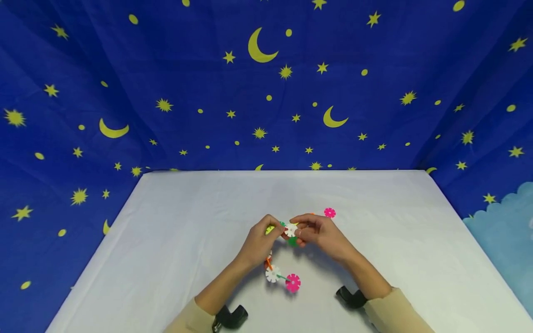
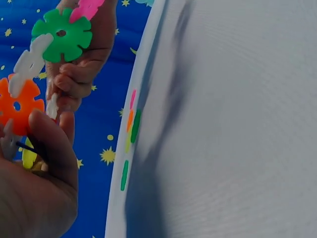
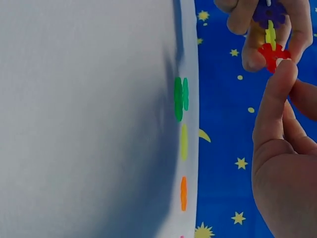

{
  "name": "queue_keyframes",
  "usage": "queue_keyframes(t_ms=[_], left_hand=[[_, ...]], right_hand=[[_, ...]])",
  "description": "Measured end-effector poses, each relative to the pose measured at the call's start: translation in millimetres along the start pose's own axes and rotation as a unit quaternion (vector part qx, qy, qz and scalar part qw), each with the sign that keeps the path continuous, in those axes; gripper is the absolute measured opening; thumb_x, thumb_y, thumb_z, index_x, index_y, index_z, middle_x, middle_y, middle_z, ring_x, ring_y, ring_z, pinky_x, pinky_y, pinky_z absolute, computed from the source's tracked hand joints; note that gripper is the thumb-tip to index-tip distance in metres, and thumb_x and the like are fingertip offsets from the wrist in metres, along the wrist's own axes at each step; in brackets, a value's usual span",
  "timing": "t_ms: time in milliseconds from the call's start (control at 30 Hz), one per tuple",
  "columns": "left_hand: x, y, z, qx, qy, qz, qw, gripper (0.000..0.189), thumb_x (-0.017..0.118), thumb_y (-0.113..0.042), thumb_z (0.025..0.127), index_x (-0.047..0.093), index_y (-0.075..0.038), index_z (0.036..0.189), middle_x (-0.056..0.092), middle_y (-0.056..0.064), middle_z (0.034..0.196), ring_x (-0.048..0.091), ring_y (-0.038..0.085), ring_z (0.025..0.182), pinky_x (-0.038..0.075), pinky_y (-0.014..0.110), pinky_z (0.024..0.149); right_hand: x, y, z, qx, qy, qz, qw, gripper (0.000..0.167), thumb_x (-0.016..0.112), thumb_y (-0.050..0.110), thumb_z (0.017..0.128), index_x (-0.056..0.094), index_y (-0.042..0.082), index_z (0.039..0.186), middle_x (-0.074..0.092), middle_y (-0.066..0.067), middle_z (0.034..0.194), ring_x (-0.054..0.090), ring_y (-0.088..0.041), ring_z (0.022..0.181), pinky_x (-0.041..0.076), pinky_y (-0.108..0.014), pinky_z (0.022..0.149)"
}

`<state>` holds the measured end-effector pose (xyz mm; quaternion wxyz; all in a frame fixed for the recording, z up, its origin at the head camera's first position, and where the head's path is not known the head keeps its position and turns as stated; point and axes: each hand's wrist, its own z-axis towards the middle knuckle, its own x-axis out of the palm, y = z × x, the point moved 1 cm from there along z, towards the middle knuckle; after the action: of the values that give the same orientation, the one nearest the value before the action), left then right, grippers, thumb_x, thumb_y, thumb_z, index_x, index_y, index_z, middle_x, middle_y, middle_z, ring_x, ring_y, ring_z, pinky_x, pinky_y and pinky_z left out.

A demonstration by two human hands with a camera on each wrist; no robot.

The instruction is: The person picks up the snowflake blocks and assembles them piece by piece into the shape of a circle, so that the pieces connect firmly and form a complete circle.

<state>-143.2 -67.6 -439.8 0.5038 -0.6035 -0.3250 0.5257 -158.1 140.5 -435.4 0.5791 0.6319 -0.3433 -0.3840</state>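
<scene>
My left hand [image 1: 259, 241] grips a chain of slotted plastic discs above the white table. The chain hangs below that hand, ending in a white disc [image 1: 272, 274] and a pink disc [image 1: 293, 283]. In the left wrist view, an orange disc [image 2: 22, 110] and a green disc [image 2: 62, 37] belong to it. A red disc [image 3: 270, 53] is at the chain's other end, at the left fingertips, near a purple disc [image 3: 270, 15]. Opposite, my right hand [image 1: 326, 235] pinches a white disc [image 1: 290, 230] between thumb and fingers, right at the red disc's edge.
Loose discs lie on the table beyond the hands: a pink disc [image 1: 330, 212], a green disc [image 3: 178, 99], a yellow disc [image 3: 184, 142] and an orange disc [image 3: 184, 193]. Black wrist devices [image 1: 351, 297] sit by both forearms. A blue starry curtain [image 1: 291, 92] stands behind the table.
</scene>
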Motion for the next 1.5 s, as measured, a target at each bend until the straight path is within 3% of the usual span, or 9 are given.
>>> queue_keyframes(t_ms=[100, 233, 333, 667, 800, 1000, 1200, 1367, 1500], left_hand=[[-3.4, -3.4, 0.8, -0.018, -0.011, -0.015, 0.9997, 0.016, 0.051, -0.030, 0.099, 0.060, -0.017, 0.101, 0.068, -0.003, 0.086, 0.058, 0.020, 0.085, 0.043, 0.036, 0.079], [-6.8, -5.1, 3.1, -0.028, -0.013, -0.028, 0.9991, 0.024, 0.049, -0.028, 0.100, 0.062, -0.016, 0.117, 0.069, 0.000, 0.087, 0.044, 0.018, 0.055, 0.040, 0.028, 0.054], [-8.6, -2.0, 4.5, -0.020, -0.011, -0.033, 0.9992, 0.029, 0.047, -0.028, 0.101, 0.062, -0.018, 0.124, 0.068, 0.000, 0.087, 0.036, 0.014, 0.048, 0.034, 0.025, 0.044], [-10.8, -4.2, 6.2, -0.020, -0.013, -0.059, 0.9980, 0.028, 0.047, -0.022, 0.102, 0.065, -0.017, 0.124, 0.066, 0.009, 0.088, 0.037, 0.011, 0.048, 0.032, 0.023, 0.043], [-12.4, -19.4, 2.4, -0.016, -0.015, -0.063, 0.9978, 0.028, 0.047, -0.017, 0.102, 0.064, -0.010, 0.124, 0.061, 0.012, 0.081, 0.036, 0.009, 0.047, 0.032, 0.022, 0.044], [-15.9, -38.3, -7.5, -0.015, -0.026, -0.062, 0.9976, 0.027, 0.047, -0.013, 0.101, 0.065, -0.006, 0.120, 0.066, 0.016, 0.089, 0.036, 0.007, 0.047, 0.032, 0.022, 0.043], [-16.3, -35.8, -9.0, -0.019, -0.023, -0.054, 0.9981, 0.028, 0.047, -0.014, 0.102, 0.065, -0.005, 0.121, 0.058, 0.005, 0.071, 0.037, 0.007, 0.048, 0.034, 0.022, 0.046], [-12.3, -14.9, -0.7, -0.026, -0.019, -0.058, 0.9978, 0.029, 0.048, -0.019, 0.102, 0.065, -0.009, 0.124, 0.042, 0.000, 0.057, 0.037, 0.009, 0.048, 0.033, 0.023, 0.047], [-9.0, -0.8, 3.9, -0.021, -0.013, -0.059, 0.9979, 0.029, 0.048, -0.026, 0.102, 0.065, -0.015, 0.123, 0.041, 0.001, 0.057, 0.036, 0.012, 0.047, 0.032, 0.024, 0.045]], right_hand=[[-1.9, -2.1, 1.5, 0.010, -0.002, -0.006, 0.9999, 0.033, 0.061, 0.006, 0.094, 0.057, -0.001, 0.126, 0.062, -0.028, 0.103, 0.064, -0.038, 0.082, 0.055, -0.043, 0.075], [-7.3, -5.7, 4.2, 0.015, -0.017, -0.025, 0.9994, 0.032, 0.063, 0.009, 0.093, 0.059, 0.001, 0.124, 0.063, -0.027, 0.102, 0.062, -0.040, 0.082, 0.054, -0.046, 0.074], [-10.7, -9.1, 9.4, 0.014, -0.025, -0.051, 0.9983, 0.030, 0.064, 0.013, 0.093, 0.062, 0.002, 0.121, 0.065, -0.024, 0.100, 0.062, -0.038, 0.082, 0.054, -0.046, 0.072], [-12.1, -13.2, 42.0, -0.014, -0.023, -0.180, 0.9833, 0.020, 0.067, 0.018, 0.091, 0.070, 0.014, 0.110, 0.067, -0.006, 0.092, 0.062, -0.028, 0.076, 0.053, -0.040, 0.065], [-14.2, -13.1, 52.6, -0.031, -0.023, -0.211, 0.9766, 0.019, 0.066, 0.010, 0.089, 0.073, 0.016, 0.105, 0.068, 0.001, 0.092, 0.062, -0.022, 0.077, 0.052, -0.037, 0.064], [-13.5, -16.9, 60.8, -0.048, -0.015, -0.245, 0.9682, 0.023, 0.069, 0.006, 0.085, 0.073, 0.018, 0.103, 0.067, 0.006, 0.093, 0.061, -0.015, 0.081, 0.051, -0.035, 0.070], [-6.9, -22.2, 64.8, -0.050, 0.010, -0.258, 0.9647, 0.029, 0.072, 0.005, 0.081, 0.071, 0.014, 0.108, 0.065, 0.004, 0.090, 0.058, -0.016, 0.079, 0.050, -0.034, 0.068], [-4.8, -24.5, 68.8, -0.055, 0.040, -0.312, 0.9478, 0.035, 0.081, 0.018, 0.078, 0.071, 0.014, 0.111, 0.061, 0.006, 0.090, 0.053, -0.013, 0.079, 0.048, -0.030, 0.069], [-4.0, -22.7, 69.2, -0.055, 0.048, -0.349, 0.9344, 0.026, 0.080, 0.018, 0.079, 0.073, 0.013, 0.104, 0.057, 0.005, 0.083, 0.050, -0.014, 0.074, 0.045, -0.031, 0.065]])
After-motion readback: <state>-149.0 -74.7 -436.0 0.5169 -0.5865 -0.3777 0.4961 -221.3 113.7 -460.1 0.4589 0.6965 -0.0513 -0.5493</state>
